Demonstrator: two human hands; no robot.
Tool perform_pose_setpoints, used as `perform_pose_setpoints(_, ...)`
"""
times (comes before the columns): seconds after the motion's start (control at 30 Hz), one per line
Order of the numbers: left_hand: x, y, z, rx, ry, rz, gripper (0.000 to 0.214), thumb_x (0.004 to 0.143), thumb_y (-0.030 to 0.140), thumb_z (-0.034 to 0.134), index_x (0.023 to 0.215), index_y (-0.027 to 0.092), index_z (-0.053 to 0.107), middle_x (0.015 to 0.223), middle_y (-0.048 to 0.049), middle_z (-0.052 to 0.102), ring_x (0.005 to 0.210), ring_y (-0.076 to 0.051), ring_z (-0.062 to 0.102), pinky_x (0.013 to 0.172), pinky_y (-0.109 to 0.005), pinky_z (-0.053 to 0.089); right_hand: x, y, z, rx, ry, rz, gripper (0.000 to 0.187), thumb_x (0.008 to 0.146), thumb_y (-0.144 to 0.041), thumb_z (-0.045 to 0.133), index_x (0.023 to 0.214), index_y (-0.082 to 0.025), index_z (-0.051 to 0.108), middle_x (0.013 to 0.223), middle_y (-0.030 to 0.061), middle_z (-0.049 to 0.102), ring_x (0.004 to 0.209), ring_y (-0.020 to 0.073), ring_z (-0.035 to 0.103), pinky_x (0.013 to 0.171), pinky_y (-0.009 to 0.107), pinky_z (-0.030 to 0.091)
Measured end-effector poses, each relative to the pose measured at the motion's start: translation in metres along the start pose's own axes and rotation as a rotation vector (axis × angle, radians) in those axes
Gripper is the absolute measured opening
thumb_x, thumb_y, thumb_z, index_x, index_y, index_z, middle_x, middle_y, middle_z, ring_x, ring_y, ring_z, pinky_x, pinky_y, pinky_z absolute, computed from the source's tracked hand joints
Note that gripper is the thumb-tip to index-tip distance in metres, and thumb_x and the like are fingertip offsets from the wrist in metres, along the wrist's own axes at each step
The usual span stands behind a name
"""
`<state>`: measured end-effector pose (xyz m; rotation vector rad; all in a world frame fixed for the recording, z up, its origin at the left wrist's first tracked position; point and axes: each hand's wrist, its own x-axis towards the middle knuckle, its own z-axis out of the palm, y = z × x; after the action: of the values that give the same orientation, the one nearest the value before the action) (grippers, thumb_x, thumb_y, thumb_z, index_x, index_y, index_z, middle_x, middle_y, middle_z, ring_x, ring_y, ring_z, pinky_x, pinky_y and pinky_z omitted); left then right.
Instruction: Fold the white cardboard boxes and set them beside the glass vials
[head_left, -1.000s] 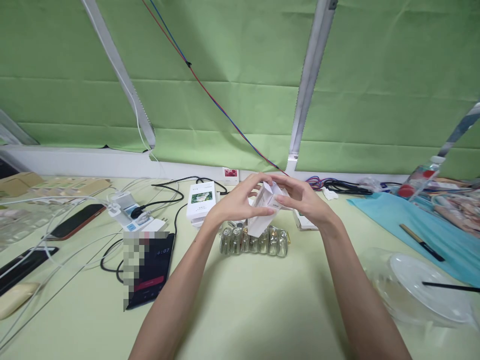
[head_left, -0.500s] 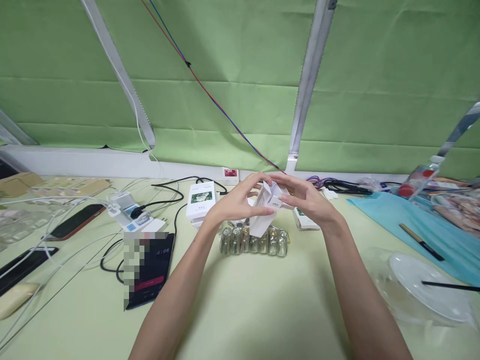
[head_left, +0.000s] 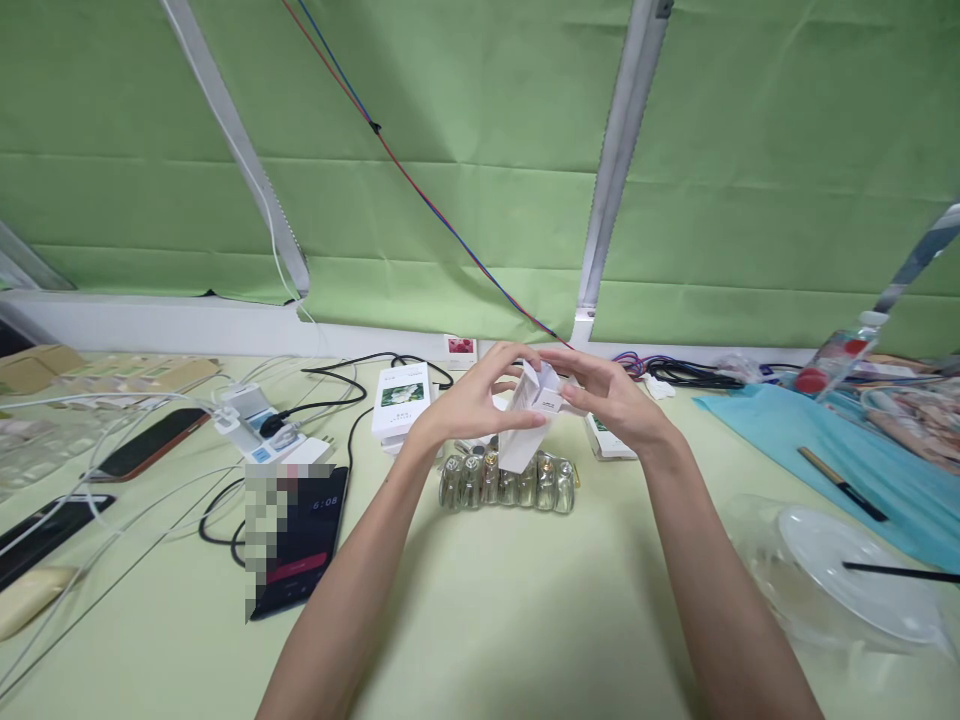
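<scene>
Over the middle of the pale green table (head_left: 517, 610), a small white carton (head_left: 523, 440) is held tilted between both hands, its lower end overlapping, in this view, a row of small clear glass bottles (head_left: 471, 485). Whether the bottles are touched by it cannot be told. By the left hand (head_left: 480, 398), the carton is gripped with the thumb laid across its near face and the fingers bent around its far side. By the right hand (head_left: 609, 393), its right side is pinched near the top, the thumb pressed there and the forefingers reached over the upper edge. Flaps seem to be raised at that end, so the step in hand is judged to be the working of the carton's opening; its inside is hidden. For the next move, a steady left hold and light right fingertips would be called for, as thin card is easily creased. Flower-printed boxes are set to the left (head_left: 403, 388) and right (head_left: 616, 446).
</scene>
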<state>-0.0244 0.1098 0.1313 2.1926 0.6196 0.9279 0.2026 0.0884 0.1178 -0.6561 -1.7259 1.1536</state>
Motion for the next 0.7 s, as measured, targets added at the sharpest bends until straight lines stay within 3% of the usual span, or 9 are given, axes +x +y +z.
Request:
perform_pose_setpoints(0.2,0.0004,0.0016,-0.0004,-0.01,0.007,-0.012,0.041,0.078,0.035,0.079,0.111,0.029,0.056,0.129,-0.0056,0.053,0.122,-0.023,0.057,0.104,-0.042,0.051,0.0014,0.0012,0.0024,0.013,0.01,-0.001,0.045,0.087,-0.048,0.073,0.129,-0.034,0.069,0.143,0.0053,0.061,0.131,0.0291,0.054,0.1,0.044,0.052)
perform_pose_setpoints(0.7,0.0009,0.0002,-0.0026,-0.096,0.022,-0.019,0.037,0.079,0.034,0.079,0.107,0.025,0.058,0.131,-0.0071,0.054,0.122,-0.021,0.058,0.103,-0.037,0.051,0.0045,0.0096,0.0039,-0.018,0.109,-0.001,0.028,0.084,-0.052,0.076,0.095,-0.027,0.074,0.135,0.0066,0.067,0.13,0.0287,0.057,0.098,0.04,0.049)
